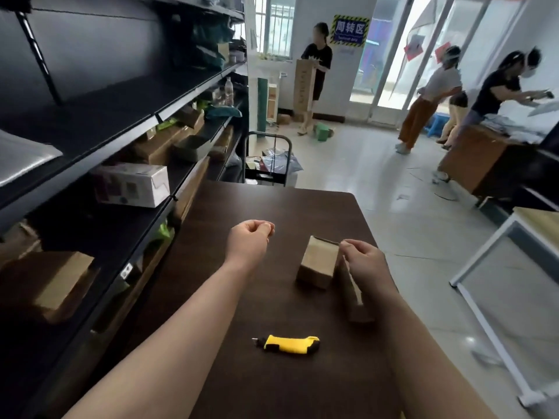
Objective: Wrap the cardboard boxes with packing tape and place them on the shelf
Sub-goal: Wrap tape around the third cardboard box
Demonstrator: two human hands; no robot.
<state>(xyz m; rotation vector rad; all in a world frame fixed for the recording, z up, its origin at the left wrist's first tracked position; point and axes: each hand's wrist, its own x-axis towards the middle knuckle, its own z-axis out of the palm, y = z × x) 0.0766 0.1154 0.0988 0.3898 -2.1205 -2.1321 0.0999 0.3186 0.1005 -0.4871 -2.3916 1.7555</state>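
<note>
A small brown cardboard box [318, 263] stands upright on the dark wood-grain bench [272, 385], with a black metal shelf [121, 101] to its left. The left hand [249, 238] hovers curled and holds nothing. The right hand [364, 261] pinches at the box's top corner, possibly gripping it; I cannot tell. A yellow-and-black knife [287, 344] lies nearer.

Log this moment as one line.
left hand: curled, nothing visible in it | right hand: at top edge of cardboard box, grip unclear | yellow knife: lying on table, untouched
</note>
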